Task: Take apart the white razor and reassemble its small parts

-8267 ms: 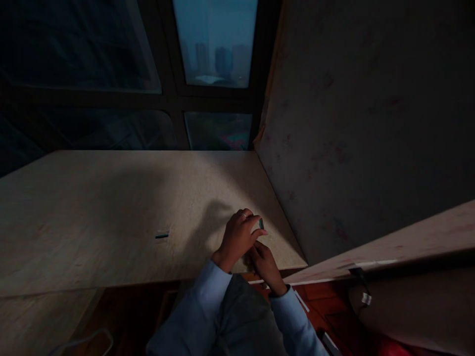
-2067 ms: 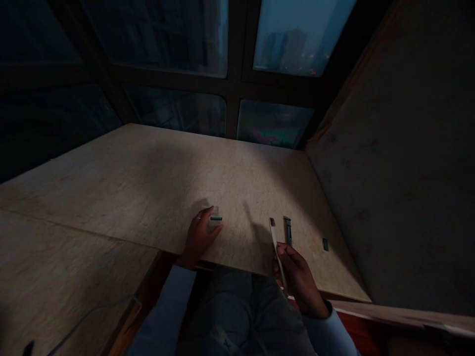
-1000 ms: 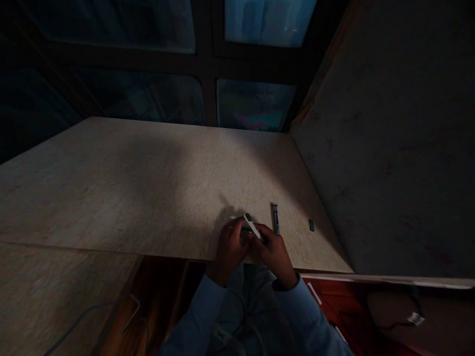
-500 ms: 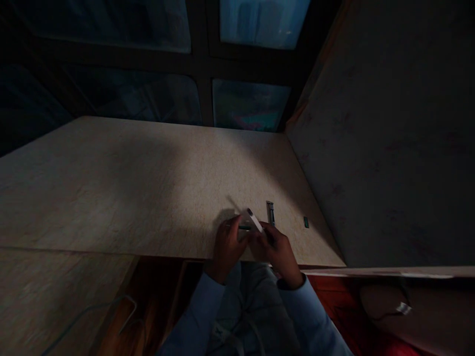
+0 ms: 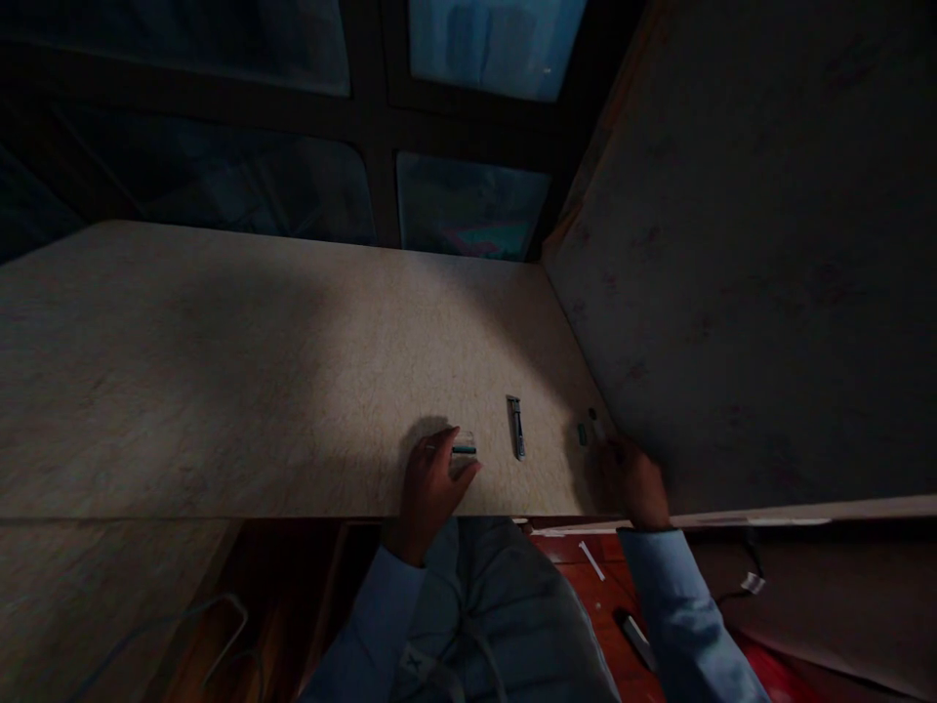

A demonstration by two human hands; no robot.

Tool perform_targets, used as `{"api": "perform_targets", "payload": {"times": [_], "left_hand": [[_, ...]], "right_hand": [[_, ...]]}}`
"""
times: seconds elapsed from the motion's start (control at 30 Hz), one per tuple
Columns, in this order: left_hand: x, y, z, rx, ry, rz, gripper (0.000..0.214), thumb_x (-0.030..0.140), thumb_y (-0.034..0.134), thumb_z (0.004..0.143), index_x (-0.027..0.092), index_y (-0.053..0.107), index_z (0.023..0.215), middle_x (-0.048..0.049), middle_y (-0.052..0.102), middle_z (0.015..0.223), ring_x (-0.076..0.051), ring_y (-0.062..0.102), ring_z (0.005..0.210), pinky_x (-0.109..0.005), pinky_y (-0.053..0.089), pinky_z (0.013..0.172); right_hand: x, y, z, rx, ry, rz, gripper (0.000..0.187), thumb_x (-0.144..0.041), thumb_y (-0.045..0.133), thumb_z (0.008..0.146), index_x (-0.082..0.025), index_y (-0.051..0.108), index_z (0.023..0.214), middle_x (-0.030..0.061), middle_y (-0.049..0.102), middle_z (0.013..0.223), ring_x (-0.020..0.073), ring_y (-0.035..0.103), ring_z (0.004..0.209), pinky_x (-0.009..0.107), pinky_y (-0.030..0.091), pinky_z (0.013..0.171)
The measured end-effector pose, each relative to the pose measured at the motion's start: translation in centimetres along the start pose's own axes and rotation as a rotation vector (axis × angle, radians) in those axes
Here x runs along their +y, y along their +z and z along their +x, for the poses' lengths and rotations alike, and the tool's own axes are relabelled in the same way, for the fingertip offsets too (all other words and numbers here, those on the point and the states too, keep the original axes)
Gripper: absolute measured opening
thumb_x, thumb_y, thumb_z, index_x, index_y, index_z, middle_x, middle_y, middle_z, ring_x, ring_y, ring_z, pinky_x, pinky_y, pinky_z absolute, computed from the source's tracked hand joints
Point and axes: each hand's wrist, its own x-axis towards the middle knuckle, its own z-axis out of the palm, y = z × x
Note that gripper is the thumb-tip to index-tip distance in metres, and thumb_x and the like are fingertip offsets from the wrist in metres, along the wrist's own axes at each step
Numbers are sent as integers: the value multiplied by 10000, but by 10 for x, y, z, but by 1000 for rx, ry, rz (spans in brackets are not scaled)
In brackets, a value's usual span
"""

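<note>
My left hand is closed at the table's front, thumb and fingers around a small clear piece with a dark green bar across it; its exact kind is hard to make out in the dim light. To the right lies a slim dark razor with a T-shaped head, flat on the table and untouched. My right hand is by the right wall, fingers closed on a slim pale stick with a dark end. Beside that stick's end is a small dark green block on the table.
A pale table top runs from the front edge to dark windows. A patterned wall borders it on the right. Below are a reddish floor, a white strip, a pale-ended object and a cable.
My right hand has moved right, away from my left hand, carrying the pale stick to beside the green block. My left hand keeps the clear piece. The view has shifted slightly.
</note>
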Motion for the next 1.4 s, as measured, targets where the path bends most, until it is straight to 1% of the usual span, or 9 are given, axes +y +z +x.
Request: {"api": "perform_targets", "payload": {"times": [0.2,0.5,0.63,0.7,0.77,0.83,0.97,1.13,1.4], "left_hand": [[0,-2,0,-15,20,4,581,248,835,728,163,566,1236,-90,665,1136,-274,626,1061,-430,554,931],[-3,1,-5,14,-34,-76,601,256,835,731,189,567,1264,-88,660,1143,-267,630,1062,-434,556,943],[-3,2,-5,73,-57,-147,621,240,841,724,207,558,1276,-90,652,1162,-254,636,1075,-404,556,951],[-3,0,-5,82,-67,-172,615,249,835,733,210,554,1279,-92,645,1182,-254,636,1082,-395,554,953],[-2,-1,-6,75,-75,-189,611,268,821,752,214,540,1293,-92,636,1208,-254,636,1089,-393,553,952],[-1,-2,-6,66,-82,-209,615,289,798,780,220,516,1322,-93,621,1241,-248,636,1090,-385,554,946],[-3,-4,-7,51,-85,-229,599,285,745,828,202,478,1357,-112,599,1283,-221,652,1032,-347,568,894],[-1,-5,-6,37,-102,-226,606,145,708,811,194,462,1363,-103,602,1283,-200,655,1010,-328,562,907],[2,-5,-9,59,-96,-188,640,91,720,773,188,463,1351,-97,620,1243,-194,655,1012,-298,564,886]], "right_hand": [[-15,0,5,-64,-20,-93,271,-293,511,919,-112,695,1004,175,704,951,251,662,802,287,345,650],[-5,-5,8,-98,-68,-198,252,-279,468,959,-146,677,1002,141,698,914,195,628,709,271,292,583],[-8,-12,2,0,-151,-226,215,-269,508,929,-146,677,979,127,679,909,201,610,690,284,313,589],[-19,-12,-6,110,-260,-136,214,-278,543,908,-136,684,985,118,666,910,201,613,713,285,365,612],[-37,-7,-17,142,-395,65,239,-295,574,895,-128,686,1024,100,658,902,180,618,719,277,428,644],[-63,3,-30,29,-560,256,247,-306,559,916,-132,692,1032,81,654,871,152,610,691,259,457,631],[-118,32,-49,-224,-782,370,218,-226,539,942,-161,718,1048,83,661,943,165,636,818,279,497,742],[-152,56,-46,-280,-779,231,242,-192,569,930,-212,732,1108,82,637,1003,182,630,886,299,488,827],[-154,55,-45,-272,-849,11,209,-210,592,923,-241,754,1052,59,621,963,161,615,829,258,449,728]]}}
